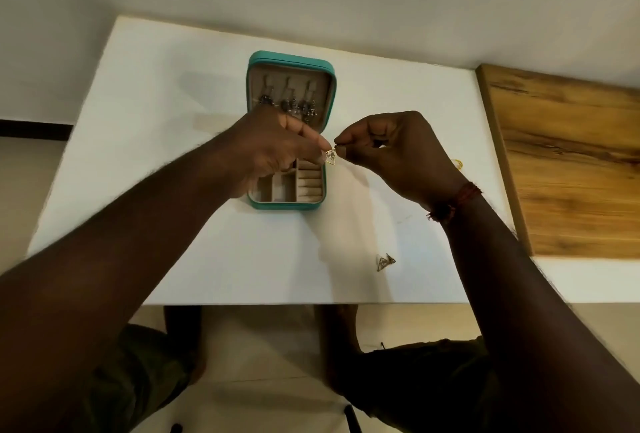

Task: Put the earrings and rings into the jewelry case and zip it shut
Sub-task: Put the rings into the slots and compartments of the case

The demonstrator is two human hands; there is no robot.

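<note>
Jewelry case [287, 205] open mid-worktop [156, 103], lid up, drop earrings [287, 103] hung inside, tray slots exposed for loading. Left hand [273, 148] fingers pinch triangular earring [331, 157] over case's right edge; right hand [405, 158] fingers pinch its top, likely steadying it for transfer. Matching earring [385, 262] waits near front edge.
</note>
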